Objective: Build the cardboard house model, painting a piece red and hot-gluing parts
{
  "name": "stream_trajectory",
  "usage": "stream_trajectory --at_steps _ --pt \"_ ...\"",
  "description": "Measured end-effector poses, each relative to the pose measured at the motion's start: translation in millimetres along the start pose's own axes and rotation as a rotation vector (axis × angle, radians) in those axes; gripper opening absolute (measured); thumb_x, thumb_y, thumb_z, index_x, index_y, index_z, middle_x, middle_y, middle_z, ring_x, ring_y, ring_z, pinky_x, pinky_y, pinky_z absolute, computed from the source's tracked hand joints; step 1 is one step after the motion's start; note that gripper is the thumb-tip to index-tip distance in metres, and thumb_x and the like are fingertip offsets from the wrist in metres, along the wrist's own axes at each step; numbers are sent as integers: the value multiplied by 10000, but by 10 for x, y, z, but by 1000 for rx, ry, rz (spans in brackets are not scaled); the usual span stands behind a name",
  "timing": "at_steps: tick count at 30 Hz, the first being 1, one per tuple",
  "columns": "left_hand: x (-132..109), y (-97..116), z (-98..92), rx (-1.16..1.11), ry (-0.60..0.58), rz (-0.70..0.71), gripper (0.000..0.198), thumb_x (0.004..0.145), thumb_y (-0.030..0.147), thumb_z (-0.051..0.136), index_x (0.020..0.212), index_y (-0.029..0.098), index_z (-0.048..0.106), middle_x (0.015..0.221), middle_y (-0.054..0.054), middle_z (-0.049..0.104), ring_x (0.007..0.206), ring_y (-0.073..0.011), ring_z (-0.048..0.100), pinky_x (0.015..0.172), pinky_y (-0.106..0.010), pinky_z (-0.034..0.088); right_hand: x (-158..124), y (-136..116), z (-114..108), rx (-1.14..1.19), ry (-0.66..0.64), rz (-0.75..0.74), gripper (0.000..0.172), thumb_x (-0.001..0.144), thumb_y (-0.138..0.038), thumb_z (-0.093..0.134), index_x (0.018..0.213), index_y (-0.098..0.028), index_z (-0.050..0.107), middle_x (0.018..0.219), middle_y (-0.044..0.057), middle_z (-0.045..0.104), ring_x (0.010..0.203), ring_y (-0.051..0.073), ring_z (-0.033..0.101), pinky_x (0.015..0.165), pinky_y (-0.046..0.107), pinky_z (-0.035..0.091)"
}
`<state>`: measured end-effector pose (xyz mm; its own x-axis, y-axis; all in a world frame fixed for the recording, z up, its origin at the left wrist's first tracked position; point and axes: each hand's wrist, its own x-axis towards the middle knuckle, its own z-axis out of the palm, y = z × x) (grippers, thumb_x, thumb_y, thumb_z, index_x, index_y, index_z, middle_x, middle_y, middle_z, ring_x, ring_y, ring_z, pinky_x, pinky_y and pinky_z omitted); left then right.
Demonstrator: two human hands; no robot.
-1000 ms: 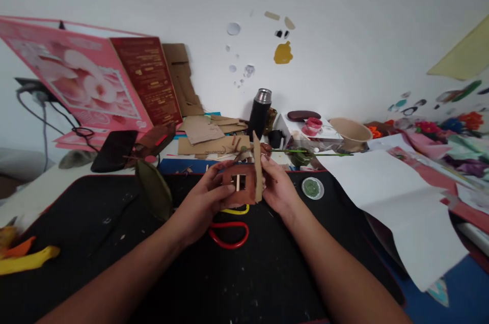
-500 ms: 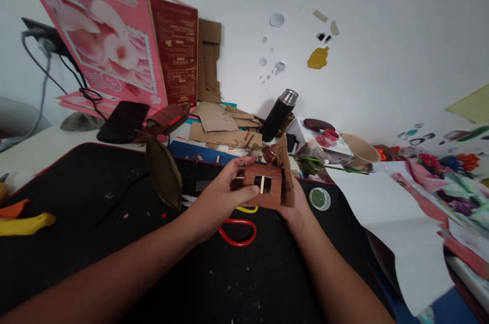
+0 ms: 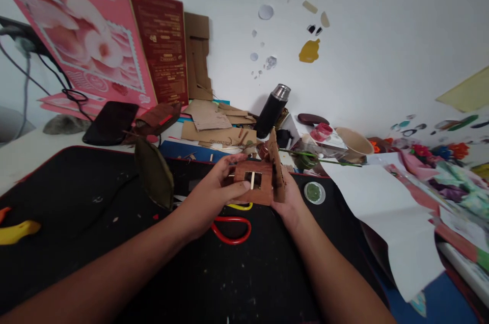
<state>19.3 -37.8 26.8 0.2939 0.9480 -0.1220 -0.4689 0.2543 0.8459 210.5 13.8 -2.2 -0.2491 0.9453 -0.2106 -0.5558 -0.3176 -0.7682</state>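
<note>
Both my hands hold a small brown cardboard house (image 3: 256, 181) above the black mat (image 3: 76, 222). It has a square window with a pale stick across it and an upright side flap. My left hand (image 3: 212, 200) grips the model's left side, thumb on the front wall. My right hand (image 3: 287, 200) cups it from behind and below on the right, fingers mostly hidden. Scissors with red and yellow handles (image 3: 232, 227) lie on the mat just under the hands.
A dark green leaf shape (image 3: 153, 173) stands left of the hands. Behind are cardboard scraps (image 3: 214, 128), a black flask (image 3: 272, 110), a phone (image 3: 110, 123), a pink box (image 3: 87, 44), a beige bowl (image 3: 355, 141), a green paint lid (image 3: 314, 192). White paper (image 3: 385, 212) lies at right.
The view swung and tilted, then shifted slightly. The cardboard house turned in my hands so its front window faces me more, and my right hand moved further behind it.
</note>
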Motion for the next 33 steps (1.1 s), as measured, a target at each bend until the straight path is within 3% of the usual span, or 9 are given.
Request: stream_trajectory --at_steps 2,5,8,10,13,17,25,33 --pt "4 2 -5 3 -2 -11 613 811 273 849 1368 262 591 1430 -115 656 1251 -332 666 977 -471 587 -2 -1 7 -2 -17 -10 347 782 -427 908 1040 -263 745 919 23 823 999 311 782 811 412 649" --pt "8 16 -16 20 5 -7 612 803 275 851 1359 264 596 1412 -110 666 1237 -322 675 978 -452 584 4 -2 10 13 -26 -32 323 773 -384 924 1015 -258 750 838 -5 790 744 228 749 616 316 617" --pt "6 64 -37 55 9 -3 624 785 275 860 1353 262 601 1407 -110 674 1239 -315 682 957 -414 589 9 -26 3 71 -26 -36 318 752 -339 957 962 -231 745 647 -65 663 474 96 538 415 183 450" --pt "18 117 -74 86 16 -16 651 786 293 859 1376 273 586 1405 -114 678 1223 -320 696 916 -408 607 11 -55 0 112 -22 -27 353 722 -332 987 932 -202 734 578 -93 572 417 49 410 364 136 354" --pt "76 209 -194 194 59 20 677 800 337 842 1413 294 557 1429 -112 665 1237 -331 695 938 -448 619 10 -101 7 151 4 -34 416 663 -326 1022 908 -178 720 604 -91 576 425 28 365 362 119 331" --pt "222 316 -458 584 157 241 645 838 393 796 1425 290 551 1520 -93 605 1346 -333 625 1109 -519 536 9 -119 22 156 13 -46 419 650 -323 1021 897 -174 716 630 -79 586 449 35 373 367 133 326" --pt "446 333 -868 1155 306 559 614 881 397 698 1451 239 534 1537 -129 588 1418 -321 565 1239 -547 394 15 -45 30 104 -35 -53 412 677 -392 1006 875 -185 710 620 -70 578 462 56 401 402 173 340" --pt "545 229 -1007 1287 351 675 568 878 347 697 1411 211 556 1449 -159 627 1390 -335 568 1208 -561 421 9 -8 62 66 -49 -63 463 641 -438 1017 882 -197 703 636 -76 539 484 54 397 417 174 322"
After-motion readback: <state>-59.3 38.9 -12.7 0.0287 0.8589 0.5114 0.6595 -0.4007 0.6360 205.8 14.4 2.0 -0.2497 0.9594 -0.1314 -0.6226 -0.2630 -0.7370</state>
